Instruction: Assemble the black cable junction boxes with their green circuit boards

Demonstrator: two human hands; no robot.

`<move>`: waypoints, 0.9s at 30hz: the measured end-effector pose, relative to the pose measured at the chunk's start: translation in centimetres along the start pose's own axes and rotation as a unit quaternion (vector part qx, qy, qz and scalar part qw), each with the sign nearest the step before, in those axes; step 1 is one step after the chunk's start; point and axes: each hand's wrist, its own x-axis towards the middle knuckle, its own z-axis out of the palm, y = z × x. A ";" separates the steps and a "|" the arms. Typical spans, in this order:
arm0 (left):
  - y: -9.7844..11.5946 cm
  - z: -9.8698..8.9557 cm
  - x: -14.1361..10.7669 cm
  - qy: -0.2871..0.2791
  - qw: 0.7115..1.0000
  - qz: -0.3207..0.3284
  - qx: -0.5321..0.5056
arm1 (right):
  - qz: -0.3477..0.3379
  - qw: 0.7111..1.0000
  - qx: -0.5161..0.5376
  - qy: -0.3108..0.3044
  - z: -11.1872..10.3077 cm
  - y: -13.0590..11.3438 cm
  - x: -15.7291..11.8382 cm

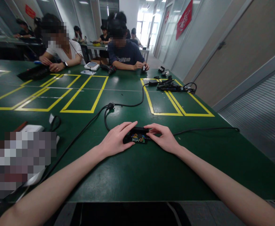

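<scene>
Both hands are at a small black case that sits open on the green table, close to the near edge and roughly midway between the two forearms. A circuit board lies exposed in it, with two orange-ringed round parts on its face. The left hand grasps the left end of the case, fingers over the far side and thumb at the near edge. The right hand has its thumb and fingertips closed on the right end; whether they also pinch the cord there is hard to tell. One black cord rises behind the left hand toward a black plug, while another cord trails off to the right from behind the right hand. Farther back, yellow tape marks rectangles on the tabletop, and a heap of black cables and parts lies across the right-hand ones. At the far side, a person in a white top handles a dark tray-like piece, and a person in a navy T-shirt holds a small object. Between those two people lie a white device and a power drill.
</scene>
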 end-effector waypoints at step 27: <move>0.0 0.3 1.0 -0.070 0.997 0.007 0.039 | -0.130 0.962 -0.230 -0.072 0.3 -0.4 -0.1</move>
